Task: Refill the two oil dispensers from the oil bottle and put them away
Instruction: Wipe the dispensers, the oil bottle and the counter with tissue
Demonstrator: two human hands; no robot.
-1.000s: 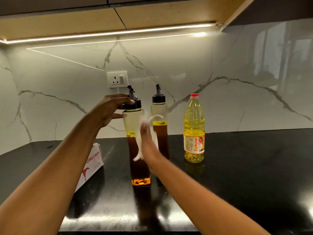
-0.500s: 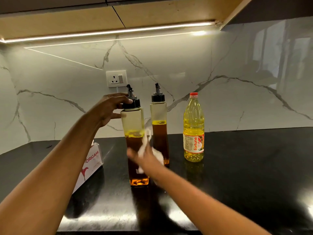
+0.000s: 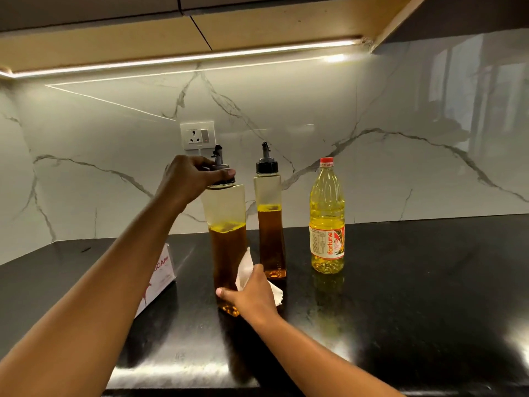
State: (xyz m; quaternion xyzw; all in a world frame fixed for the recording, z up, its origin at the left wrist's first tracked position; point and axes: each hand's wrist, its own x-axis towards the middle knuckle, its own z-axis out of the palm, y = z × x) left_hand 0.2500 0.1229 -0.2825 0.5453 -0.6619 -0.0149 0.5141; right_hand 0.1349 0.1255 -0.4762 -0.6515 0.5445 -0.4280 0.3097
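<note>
- Head view, hands. Our left hand (image 3: pixel 189 176) is curled over the black cap of the nearer dispenser (image 3: pixel 227 247), thumb and fingers round the cap's rim, and holds it upright on the bench (image 3: pixel 400 282). Our right hand (image 3: pixel 252 296) pinches a white tissue (image 3: pixel 243 270) against the lower right side of that dispenser, fingers closed on the paper.
- Head view, other things. The second dispenser (image 3: pixel 270 224) stands capped just behind and to the right. The oil bottle (image 3: pixel 327 219), red cap on, stands further right, apart from both. A tissue box (image 3: pixel 160 276) lies by our left forearm.
- Step in hand, as we judge it: wiping the nearer dispenser's outside. We should hold the cap firmly so the tall body cannot tip. The tissue goes down each face to the base, where drips are likely to gather, turned to a dry patch as it soaks. Oily plastic is likely to be slippery.
</note>
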